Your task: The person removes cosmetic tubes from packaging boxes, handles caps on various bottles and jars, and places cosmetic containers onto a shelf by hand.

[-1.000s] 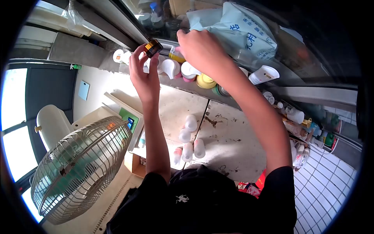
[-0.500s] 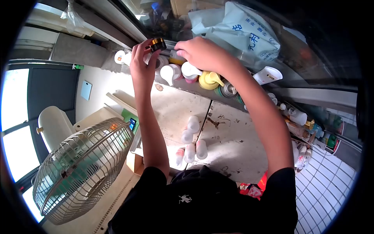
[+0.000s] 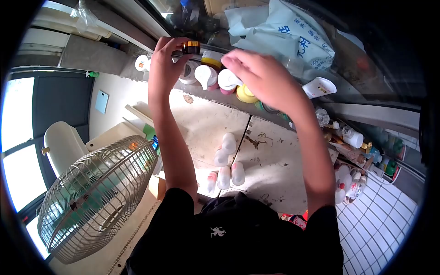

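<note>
At the ledge, my left hand is closed on a small dark amber jar, held between thumb and fingers. A yellow-and-white container stands just right of that jar. My right hand is over the pump bottles, fingers stretched out and slightly blurred, holding nothing that I can see. Near its fingertips are two white-topped pump bottles with pink lower parts. A yellow pump bottle is partly hidden beneath this hand. Left of them stands a white container.
Several small translucent bottles are on the pale tabletop. A caged fan stands at left. Behind the ledge lies a light-blue plastic bag. A white tube and more bottles line the right side.
My right hand has moved right, away from the yellow-and-white container, and now covers much of the yellow pump bottle. My left hand still holds the amber jar, now tilted less.
</note>
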A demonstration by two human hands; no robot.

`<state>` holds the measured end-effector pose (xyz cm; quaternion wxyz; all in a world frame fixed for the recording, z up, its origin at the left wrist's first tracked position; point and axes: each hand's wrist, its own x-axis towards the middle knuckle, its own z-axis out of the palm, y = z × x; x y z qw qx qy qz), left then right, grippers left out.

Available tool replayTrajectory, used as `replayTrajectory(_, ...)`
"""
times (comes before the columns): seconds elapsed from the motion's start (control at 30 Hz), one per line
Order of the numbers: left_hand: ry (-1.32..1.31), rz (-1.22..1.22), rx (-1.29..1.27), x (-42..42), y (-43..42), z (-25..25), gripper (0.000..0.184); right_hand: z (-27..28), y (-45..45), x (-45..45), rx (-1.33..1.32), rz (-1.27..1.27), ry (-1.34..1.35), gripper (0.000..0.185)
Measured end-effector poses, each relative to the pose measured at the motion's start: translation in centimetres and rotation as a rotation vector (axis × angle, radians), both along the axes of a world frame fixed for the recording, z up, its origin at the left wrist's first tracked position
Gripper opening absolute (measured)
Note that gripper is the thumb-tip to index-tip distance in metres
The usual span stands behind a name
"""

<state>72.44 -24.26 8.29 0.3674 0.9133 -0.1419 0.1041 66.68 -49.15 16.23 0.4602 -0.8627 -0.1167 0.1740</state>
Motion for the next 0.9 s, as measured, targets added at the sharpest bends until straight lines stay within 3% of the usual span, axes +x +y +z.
replayTrajectory(0.17, 0.081, -0.059, 0.006, 1.8, 0.5, -0.4, 0.044, -0.7, -0.8, -3.2, 0.050, -0.050, -0.055, 0.040)
replayTrajectory(0.33, 0.235, -0.065, 0.032, 3.1, 1.1, 0.1, 0.044, -0.8, -1.1, -4.7, 0.033, -0.025, -0.293, 0.041)
replayTrajectory(0.5, 0.426, -0.001, 0.235, 4.6, 1.1, 0.5, 0.049, -0.4, -1.7, -5.7, -0.014, -0.018, -0.288, 0.038)
replayTrajectory(0.9, 0.479, -0.053, 0.130, 5.7, 2.2, -1.7, 0.048, -0.1, -1.9, -6.3, -0.036, 0.006, -0.312, 0.037)
